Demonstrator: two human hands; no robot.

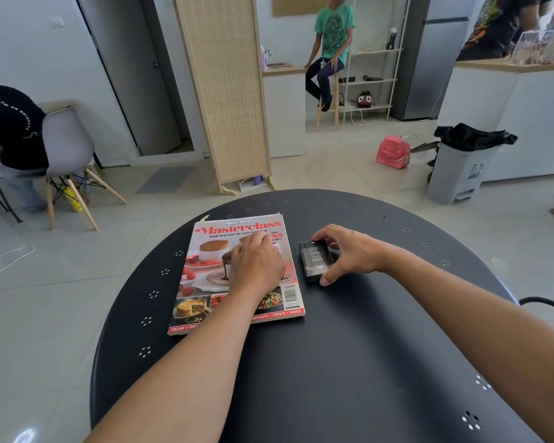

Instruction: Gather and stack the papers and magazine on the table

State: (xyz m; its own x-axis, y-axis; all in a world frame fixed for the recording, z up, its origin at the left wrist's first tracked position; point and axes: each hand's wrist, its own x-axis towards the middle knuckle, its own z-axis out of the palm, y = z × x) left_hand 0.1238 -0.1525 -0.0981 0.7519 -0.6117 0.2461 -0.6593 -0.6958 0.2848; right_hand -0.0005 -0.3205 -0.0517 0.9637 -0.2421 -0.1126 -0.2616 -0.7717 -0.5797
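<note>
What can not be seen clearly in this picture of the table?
- Head view: any papers under the magazine; the cover hides them.
- Magazine cover middle: the left hand lies flat over it.
- Small dark box: label print too small to read; the right hand covers its right side.
- Table: near rim cut off by the bottom edge.

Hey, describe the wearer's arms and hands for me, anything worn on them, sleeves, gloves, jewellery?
Both forearms are bare as far as the picture shows; no sleeves reach into view. The left hand and right hand wear no gloves, and no watch, bracelet or ring is visible on them.
</note>
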